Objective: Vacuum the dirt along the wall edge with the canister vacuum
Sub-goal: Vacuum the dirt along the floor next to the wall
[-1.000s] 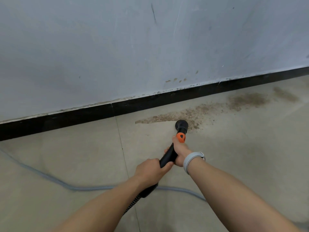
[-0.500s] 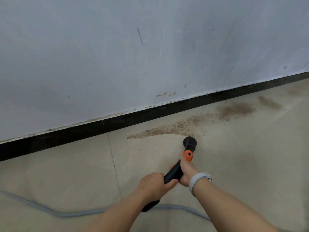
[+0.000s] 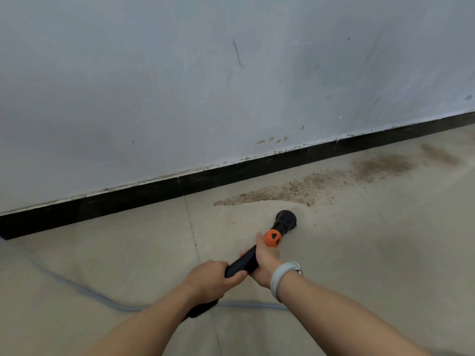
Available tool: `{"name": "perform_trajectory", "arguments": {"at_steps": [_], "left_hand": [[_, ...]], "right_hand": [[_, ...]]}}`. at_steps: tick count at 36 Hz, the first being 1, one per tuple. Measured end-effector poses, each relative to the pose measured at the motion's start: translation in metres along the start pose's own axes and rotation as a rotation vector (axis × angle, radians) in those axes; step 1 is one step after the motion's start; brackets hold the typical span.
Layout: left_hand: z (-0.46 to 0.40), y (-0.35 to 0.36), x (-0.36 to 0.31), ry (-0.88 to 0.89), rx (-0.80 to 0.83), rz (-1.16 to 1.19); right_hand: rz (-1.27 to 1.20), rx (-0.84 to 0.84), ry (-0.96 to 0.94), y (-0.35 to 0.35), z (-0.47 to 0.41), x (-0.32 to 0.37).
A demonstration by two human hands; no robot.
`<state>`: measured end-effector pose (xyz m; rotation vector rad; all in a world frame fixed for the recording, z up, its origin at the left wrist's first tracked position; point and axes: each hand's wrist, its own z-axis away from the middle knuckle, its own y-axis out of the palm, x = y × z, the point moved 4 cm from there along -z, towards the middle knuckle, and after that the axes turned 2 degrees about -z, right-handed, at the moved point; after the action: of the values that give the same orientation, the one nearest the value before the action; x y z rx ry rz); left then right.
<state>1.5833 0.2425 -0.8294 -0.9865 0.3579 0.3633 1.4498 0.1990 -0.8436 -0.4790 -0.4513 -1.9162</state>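
Nozzle being drawn back off the dirt strip

The wand (image 3: 244,262) is being gripped by both hands, the left hand (image 3: 214,277) wrapped low, the right hand (image 3: 264,263) curled near the orange collar (image 3: 273,238). Compared with a second ago, the nozzle (image 3: 286,219) is being held clear of the dirt (image 3: 295,190), which is lying at its twelve o'clock along the baseboard (image 3: 231,173) and trailing toward two o'clock; most is probably remaining to be lifted.

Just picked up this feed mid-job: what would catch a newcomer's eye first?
The brown dirt streak trailing rightward along the black baseboard. Next, the black vacuum wand, gripped by the left hand and right hand, its round nozzle just short of the dirt.
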Motion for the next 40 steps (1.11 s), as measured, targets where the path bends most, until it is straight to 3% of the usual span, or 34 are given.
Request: {"name": "perform_trajectory", "arguments": {"at_steps": [19,34,40], "left_hand": [[0.085,-0.012,0.116,-0.229,-0.079,0.166],[0.059,-0.021,0.101,-0.303,-0.197,0.439],[0.052,-0.029,0.107,-0.312,-0.175,0.595]], "right_hand": [[0.173,0.229,0.088,0.113,0.032,-0.090],[0.554,0.214,-0.010,0.145,0.007,-0.047],[0.415,0.308,0.019,0.149,0.017,-0.044]]}}
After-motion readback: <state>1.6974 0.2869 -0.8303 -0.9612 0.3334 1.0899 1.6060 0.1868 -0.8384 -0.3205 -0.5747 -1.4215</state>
